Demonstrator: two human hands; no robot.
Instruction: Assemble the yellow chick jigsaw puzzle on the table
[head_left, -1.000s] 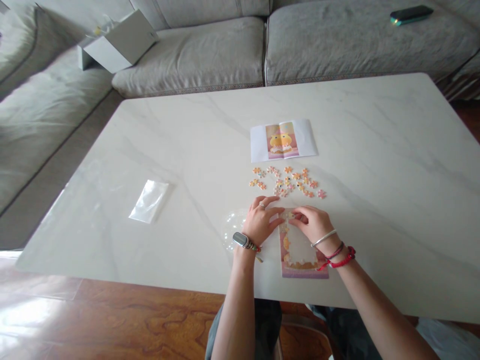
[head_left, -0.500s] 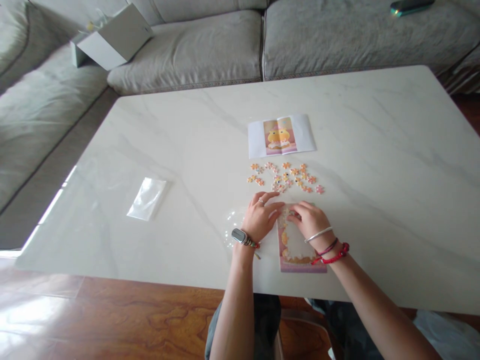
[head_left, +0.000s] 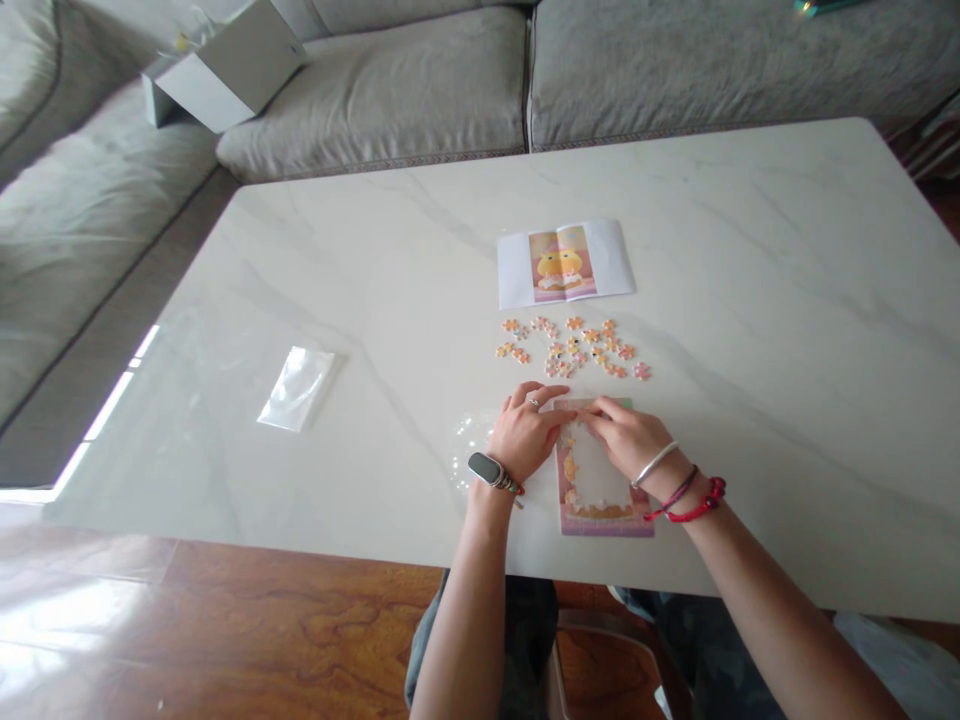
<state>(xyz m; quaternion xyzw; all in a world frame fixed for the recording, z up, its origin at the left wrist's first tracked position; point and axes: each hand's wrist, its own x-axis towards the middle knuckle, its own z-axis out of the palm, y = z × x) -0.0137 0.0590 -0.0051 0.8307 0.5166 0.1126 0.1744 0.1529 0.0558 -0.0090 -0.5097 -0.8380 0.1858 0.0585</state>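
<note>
A partly filled jigsaw puzzle [head_left: 606,526] lies near the table's front edge, its border pieces in place around a pale bare middle. Over its upper left corner is my left hand [head_left: 527,435], fingers stretched and apart, the thumb tip on the puzzle's top edge. My right hand [head_left: 628,443] has its fingertips pressed together on the upper part of the puzzle, close to my left thumb. Whatever they pinch is too small and hidden to make out. Loose orange, yellow and pink puzzle pieces [head_left: 591,336] are spread just beyond my hands.
Behind the loose pieces lies a creased paper sheet [head_left: 514,272] with a printed picture of a yellow figure. A clear plastic bag [head_left: 298,388] rests on the left of the marble-patterned table [head_left: 405,270]. Shiny clear plastic [head_left: 466,450] lies beside my left wrist. A grey sofa [head_left: 420,90] stands behind.
My right hand's fingers have straightened and shifted slightly left, toward my left thumb, uncovering more of the puzzle's upper right. My left hand has barely moved. The view has tilted slightly.
</note>
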